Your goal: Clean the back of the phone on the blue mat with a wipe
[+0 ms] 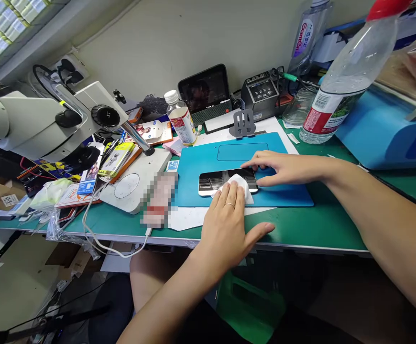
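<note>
Phone (213, 181) lying face up near the front edge of a blue mat (188, 165) on the green counter (301, 224). My left hand (225, 222) presses a white wipe (246, 188) onto the screen, fingers straight and side by side, thumb spread wide. My right hand (287, 168) is at the phone's right end, fingers and thumb narrowly apart about it; I cannot tell whether they grip. Open mat extends beyond the phone; a green strip separates the mat from the counter's front edge. The microscope base (125, 191) bounds my room at left, a blue machine (383, 129) at right. Containers: a large red-capped bottle (347, 91) whose fill I cannot judge, a glass jar (299, 109) near it, and a white-capped small bottle (182, 122) behind the mat. Lettering: I read "Ganten" on the rear bottle (304, 38) and "S3" on a cardboard box (0, 195); the small bottle's label is too small to read.
</note>
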`<action>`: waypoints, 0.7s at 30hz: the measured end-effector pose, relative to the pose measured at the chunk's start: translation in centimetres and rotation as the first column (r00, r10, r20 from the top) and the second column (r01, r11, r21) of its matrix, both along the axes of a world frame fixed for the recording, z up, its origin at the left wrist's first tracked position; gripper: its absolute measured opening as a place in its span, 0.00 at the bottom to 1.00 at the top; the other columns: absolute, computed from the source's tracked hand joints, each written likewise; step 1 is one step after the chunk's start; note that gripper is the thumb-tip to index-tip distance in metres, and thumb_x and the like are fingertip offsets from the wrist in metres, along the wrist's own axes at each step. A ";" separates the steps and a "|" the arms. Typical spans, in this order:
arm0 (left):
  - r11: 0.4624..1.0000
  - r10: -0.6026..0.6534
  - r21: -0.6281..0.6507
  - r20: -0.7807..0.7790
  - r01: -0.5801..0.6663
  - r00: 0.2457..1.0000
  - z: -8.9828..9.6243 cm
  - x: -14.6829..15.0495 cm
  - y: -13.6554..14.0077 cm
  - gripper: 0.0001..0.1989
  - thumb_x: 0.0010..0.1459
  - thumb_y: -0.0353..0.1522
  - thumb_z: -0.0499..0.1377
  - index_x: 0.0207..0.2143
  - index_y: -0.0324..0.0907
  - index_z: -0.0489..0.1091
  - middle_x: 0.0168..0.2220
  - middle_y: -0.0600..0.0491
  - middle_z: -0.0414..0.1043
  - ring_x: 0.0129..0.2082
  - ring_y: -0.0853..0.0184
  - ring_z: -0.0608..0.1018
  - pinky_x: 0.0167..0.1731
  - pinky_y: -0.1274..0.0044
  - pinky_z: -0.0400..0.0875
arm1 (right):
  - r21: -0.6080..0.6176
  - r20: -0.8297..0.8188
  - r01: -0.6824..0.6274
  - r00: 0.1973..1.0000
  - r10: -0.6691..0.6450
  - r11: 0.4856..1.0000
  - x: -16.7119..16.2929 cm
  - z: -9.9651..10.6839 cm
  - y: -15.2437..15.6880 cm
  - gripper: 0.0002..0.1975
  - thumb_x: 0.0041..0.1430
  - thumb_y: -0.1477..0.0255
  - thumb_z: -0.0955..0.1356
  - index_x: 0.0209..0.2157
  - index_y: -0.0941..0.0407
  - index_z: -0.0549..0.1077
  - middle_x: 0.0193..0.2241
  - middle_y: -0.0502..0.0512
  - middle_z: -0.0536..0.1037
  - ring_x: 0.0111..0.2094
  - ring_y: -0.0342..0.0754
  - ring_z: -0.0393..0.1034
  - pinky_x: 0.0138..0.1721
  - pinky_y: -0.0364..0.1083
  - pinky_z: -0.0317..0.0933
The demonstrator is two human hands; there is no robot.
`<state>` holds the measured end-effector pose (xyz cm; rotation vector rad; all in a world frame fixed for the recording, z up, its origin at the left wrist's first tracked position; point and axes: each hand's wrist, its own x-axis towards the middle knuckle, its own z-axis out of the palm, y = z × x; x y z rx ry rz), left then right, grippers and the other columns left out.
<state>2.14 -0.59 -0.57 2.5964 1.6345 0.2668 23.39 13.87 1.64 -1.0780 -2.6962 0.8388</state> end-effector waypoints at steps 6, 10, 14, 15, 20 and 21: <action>1.000 0.005 0.005 -0.004 -0.005 1.000 0.3 1.7 2.2 0.46 0.67 0.56 0.45 0.69 0.25 0.51 0.71 0.35 0.49 0.72 0.51 0.53 0.69 0.63 0.51 | -0.018 -0.012 -0.003 1.000 0.003 1.000 0.0 0.1 -0.2 0.35 0.52 0.52 0.69 0.62 0.47 0.71 0.43 0.59 0.75 0.48 0.64 0.70 0.51 0.59 0.64; 1.000 0.017 0.019 -0.001 -0.017 1.000 0.0 1.2 0.6 0.46 0.67 0.57 0.43 0.69 0.26 0.50 0.71 0.35 0.48 0.72 0.50 0.52 0.68 0.61 0.53 | -0.029 -0.009 0.020 1.000 -0.021 0.999 -0.1 0.2 -0.2 0.33 0.53 0.55 0.67 0.61 0.46 0.71 0.47 0.60 0.75 0.49 0.64 0.71 0.49 0.59 0.66; 1.000 0.010 0.014 -0.014 -0.010 1.000 0.0 0.8 0.0 0.45 0.68 0.57 0.42 0.69 0.27 0.51 0.71 0.36 0.48 0.72 0.50 0.53 0.68 0.62 0.53 | -0.016 -0.016 0.034 0.999 -0.034 0.999 -0.1 -0.1 0.0 0.32 0.53 0.58 0.67 0.61 0.47 0.71 0.48 0.60 0.75 0.48 0.64 0.72 0.47 0.58 0.68; 1.000 0.011 0.014 -0.017 -0.011 1.000 0.1 1.1 0.4 0.45 0.68 0.57 0.42 0.69 0.27 0.51 0.71 0.36 0.49 0.72 0.51 0.53 0.68 0.62 0.53 | -0.014 -0.020 0.031 0.999 -0.031 0.999 -0.1 -0.2 0.0 0.32 0.53 0.59 0.67 0.61 0.48 0.72 0.48 0.60 0.75 0.48 0.63 0.72 0.46 0.57 0.68; 0.999 0.021 0.029 -0.027 -0.021 0.999 0.6 3.2 3.2 0.47 0.67 0.57 0.45 0.68 0.23 0.52 0.70 0.32 0.51 0.71 0.49 0.54 0.69 0.63 0.51 | -0.012 -0.066 0.011 0.998 -0.012 1.000 -0.3 -0.2 0.1 0.29 0.56 0.58 0.66 0.59 0.50 0.73 0.47 0.60 0.77 0.47 0.63 0.72 0.47 0.56 0.67; 0.999 0.024 0.031 -0.024 -0.023 0.999 0.6 3.3 3.4 0.47 0.67 0.57 0.46 0.68 0.23 0.52 0.70 0.32 0.50 0.71 0.49 0.54 0.69 0.63 0.50 | -0.016 -0.070 0.012 0.997 -0.013 1.000 -0.4 -0.2 0.1 0.29 0.56 0.57 0.66 0.58 0.51 0.73 0.46 0.60 0.77 0.46 0.63 0.72 0.46 0.56 0.67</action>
